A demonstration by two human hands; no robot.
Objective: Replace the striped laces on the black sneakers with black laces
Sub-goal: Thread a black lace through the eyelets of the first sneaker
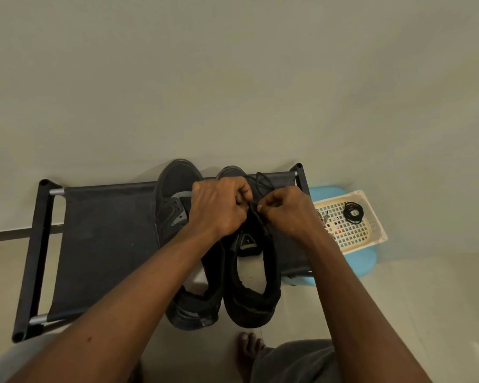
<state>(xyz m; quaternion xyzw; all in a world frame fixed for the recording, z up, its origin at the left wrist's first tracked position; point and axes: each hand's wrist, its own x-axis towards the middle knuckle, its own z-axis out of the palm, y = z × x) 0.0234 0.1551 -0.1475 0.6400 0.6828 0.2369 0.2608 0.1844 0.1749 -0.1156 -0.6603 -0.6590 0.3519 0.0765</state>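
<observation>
Two black sneakers stand side by side on a black fabric shoe rack [103,239], toes pointing away from me. The left sneaker [174,208] shows open eyelets with no lace visible. Over the right sneaker [256,286] both hands meet at the eyelet area. My left hand [219,207] has its fingers curled at the lace row, pinching the black lace [262,181]. My right hand [284,210] pinches the same lace close beside it. Loose lace loops trail toward the toe. A striped lace [325,218] lies in the basket, partly hidden by my right wrist.
A cream plastic basket [371,230] sits on a light blue stool [362,261] right of the rack, holding a coiled black lace [353,212]. The wall rises right behind the rack. My bare foot [249,346] and knee are on the floor below the sneakers.
</observation>
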